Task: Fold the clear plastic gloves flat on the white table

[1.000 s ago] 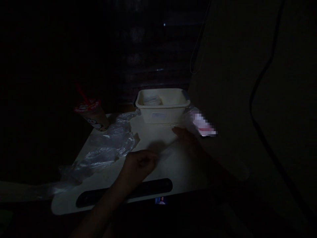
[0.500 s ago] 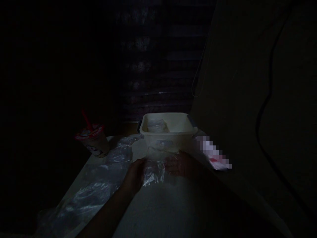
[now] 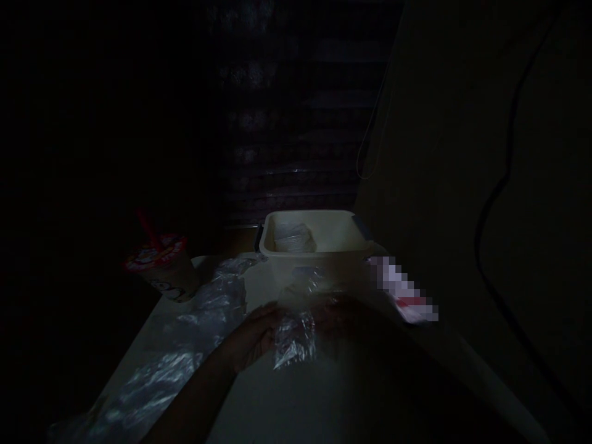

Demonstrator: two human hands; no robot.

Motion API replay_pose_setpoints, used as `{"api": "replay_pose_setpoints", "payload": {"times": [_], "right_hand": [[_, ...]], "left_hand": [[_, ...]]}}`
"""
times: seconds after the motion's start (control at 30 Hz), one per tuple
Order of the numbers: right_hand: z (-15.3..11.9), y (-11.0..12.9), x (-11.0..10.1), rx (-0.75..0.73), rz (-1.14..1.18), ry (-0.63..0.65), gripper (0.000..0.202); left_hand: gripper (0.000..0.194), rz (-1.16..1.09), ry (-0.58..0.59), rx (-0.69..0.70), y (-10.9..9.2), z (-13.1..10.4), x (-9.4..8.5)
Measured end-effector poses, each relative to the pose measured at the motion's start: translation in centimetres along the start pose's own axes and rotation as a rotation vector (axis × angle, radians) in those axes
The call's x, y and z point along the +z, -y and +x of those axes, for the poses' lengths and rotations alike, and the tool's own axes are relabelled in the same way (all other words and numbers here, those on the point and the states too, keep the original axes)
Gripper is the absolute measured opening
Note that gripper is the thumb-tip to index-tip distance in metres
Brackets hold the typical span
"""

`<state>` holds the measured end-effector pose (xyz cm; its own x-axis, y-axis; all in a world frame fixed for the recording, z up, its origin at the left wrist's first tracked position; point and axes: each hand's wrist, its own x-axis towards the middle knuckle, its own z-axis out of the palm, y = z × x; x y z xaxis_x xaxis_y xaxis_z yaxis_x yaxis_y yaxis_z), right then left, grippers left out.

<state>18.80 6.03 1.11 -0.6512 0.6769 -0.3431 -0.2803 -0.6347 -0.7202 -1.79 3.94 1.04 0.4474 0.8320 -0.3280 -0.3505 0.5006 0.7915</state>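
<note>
Red plastic makes up the thin straw (image 3: 147, 227) and the patterned lid (image 3: 156, 253) of a tapering cup (image 3: 173, 283) at far left, its clear-looking side printed with a dark cartoon figure. Beside it, crinkled see-through plastic sheeting (image 3: 161, 376) sprawls over the left of the pale, smooth desk (image 3: 268, 407), its creases catching thin bluish glints.

Next comes the left hand (image 3: 254, 336), reaching in from below with its fingers loosely bent and partly closed, the fingertips holding the left edge of a small clear plastic bag (image 3: 296, 342). That bag is thin, glossy and wrinkled, brightest along its lower folds; it lies between the two hands, in front of a cream tub (image 3: 319, 262). The tub is a rounded rectangle of smooth, hard plastic with dark grey clips at its ends, and a bundle of folded clear plastic (image 3: 293, 238) rests in its left half.

On the bag's other side, the right hand (image 3: 335, 314) is sunk in shadow, its fingers close to the plastic; whether it grips cannot be told. Further right lies a blurred white-and-pink packet (image 3: 407, 299), and a dark cable (image 3: 481, 234) curves down a dim, flat surface.
</note>
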Motion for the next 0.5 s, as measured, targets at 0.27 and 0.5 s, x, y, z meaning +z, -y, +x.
{"api": "replay_pose_setpoints", "payload": {"times": [0.27,0.5], "right_hand": [[-0.23,-0.16,-0.13,0.032,-0.045,-0.079,0.019],[-0.90,-0.24,0.07,-0.014,-0.146,-0.080,0.016]], "left_hand": [[0.018,0.024,-0.026,0.006,0.14,-0.02,0.07],[0.015,0.022,-0.075,0.042,0.02,-0.05,0.46]]}}
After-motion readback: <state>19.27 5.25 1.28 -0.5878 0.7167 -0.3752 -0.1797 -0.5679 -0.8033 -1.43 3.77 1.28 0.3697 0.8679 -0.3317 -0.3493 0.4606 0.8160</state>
